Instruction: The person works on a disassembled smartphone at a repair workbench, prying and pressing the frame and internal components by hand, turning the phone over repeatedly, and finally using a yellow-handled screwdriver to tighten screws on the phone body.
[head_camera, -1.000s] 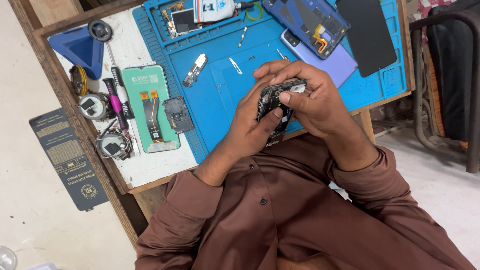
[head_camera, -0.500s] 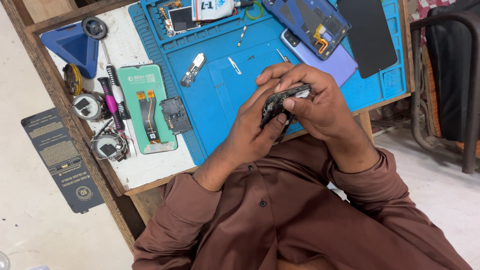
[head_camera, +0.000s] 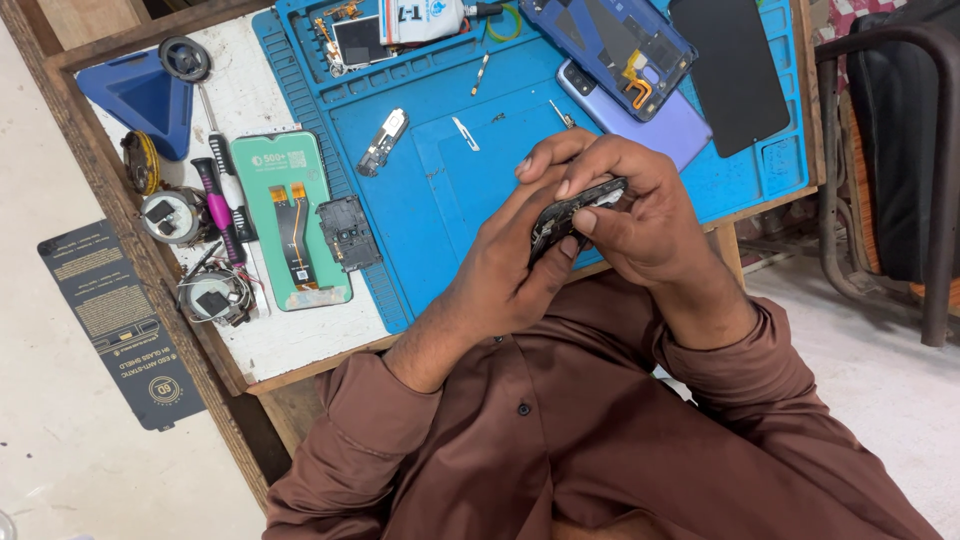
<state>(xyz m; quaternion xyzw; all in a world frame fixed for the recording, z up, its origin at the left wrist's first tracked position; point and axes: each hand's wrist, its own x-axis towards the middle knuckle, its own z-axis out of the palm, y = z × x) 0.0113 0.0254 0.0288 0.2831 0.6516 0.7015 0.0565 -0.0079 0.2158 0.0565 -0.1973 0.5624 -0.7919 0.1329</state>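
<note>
Hands (head_camera: 590, 225) grip black phone frame (head_camera: 578, 208) above blue mat (head_camera: 440, 200).

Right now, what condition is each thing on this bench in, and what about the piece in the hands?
Dark phone part: held edge-up, pinched by both hands.
Left hand: gripping the part from below.
Right hand: gripping it from above.
Blue phone frame: opened, insides exposed.
Black screen panel: lying flat, dark.
Green phone back: flat, ribbon cables on it.
Pink-handled screwdriver: lying down, untouched.
</note>
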